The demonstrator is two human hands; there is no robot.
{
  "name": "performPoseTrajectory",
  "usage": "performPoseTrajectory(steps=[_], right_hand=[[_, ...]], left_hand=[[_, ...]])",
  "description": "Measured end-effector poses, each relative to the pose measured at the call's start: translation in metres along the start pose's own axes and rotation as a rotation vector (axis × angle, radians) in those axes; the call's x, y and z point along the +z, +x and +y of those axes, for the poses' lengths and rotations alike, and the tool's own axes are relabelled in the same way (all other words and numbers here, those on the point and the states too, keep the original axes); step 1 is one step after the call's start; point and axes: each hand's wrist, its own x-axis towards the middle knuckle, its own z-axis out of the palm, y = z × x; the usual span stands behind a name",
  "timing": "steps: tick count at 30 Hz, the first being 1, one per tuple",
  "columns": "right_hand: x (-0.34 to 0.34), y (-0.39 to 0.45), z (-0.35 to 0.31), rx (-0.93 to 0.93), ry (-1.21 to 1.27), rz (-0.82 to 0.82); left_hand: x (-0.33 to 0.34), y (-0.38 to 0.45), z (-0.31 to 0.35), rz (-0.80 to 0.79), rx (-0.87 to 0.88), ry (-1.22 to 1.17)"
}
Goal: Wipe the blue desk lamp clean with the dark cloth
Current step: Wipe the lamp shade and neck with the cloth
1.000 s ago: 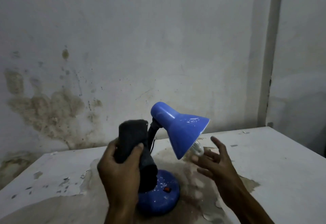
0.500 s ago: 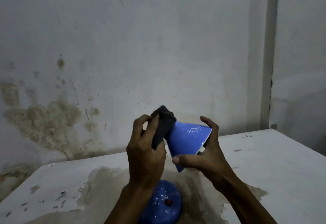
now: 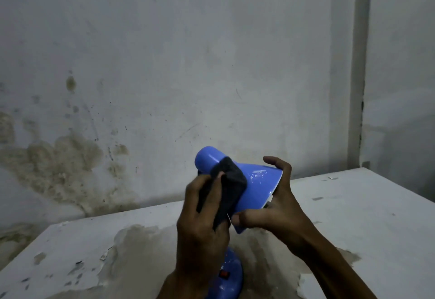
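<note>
The blue desk lamp stands near the table's front edge, its cone shade (image 3: 256, 187) tilted to the right and its round base (image 3: 231, 277) low in the frame with a red switch. My left hand (image 3: 202, 223) is shut on the dark cloth (image 3: 227, 187) and presses it against the shade's narrow middle part. My right hand (image 3: 280, 207) grips the shade's wide rim, thumb underneath and fingers over the top edge. White specks show on the shade beside the cloth. The lamp's neck is hidden behind my left hand.
The white table (image 3: 353, 223) has peeling paint and a large brown worn patch (image 3: 141, 258) around the lamp base. A stained wall (image 3: 164, 87) rises close behind. A vertical pipe (image 3: 360, 68) runs down the wall at the right.
My left hand carried the cloth up from beside the lamp's neck onto the shade, then slid it down off the cap. My right hand closed on the shade's rim and holds it.
</note>
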Motion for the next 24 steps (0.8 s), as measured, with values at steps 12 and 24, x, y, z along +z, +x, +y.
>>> performPoseTrajectory(steps=[12,24], right_hand=[[0.005,0.002,0.004,-0.019,-0.057,0.049],[0.005,0.002,0.002,-0.018,-0.053,0.049]], left_hand=[[-0.004,0.040,0.001,0.142,-0.356,-0.002],[-0.020,0.083,-0.012,-0.104,-0.291,0.191]])
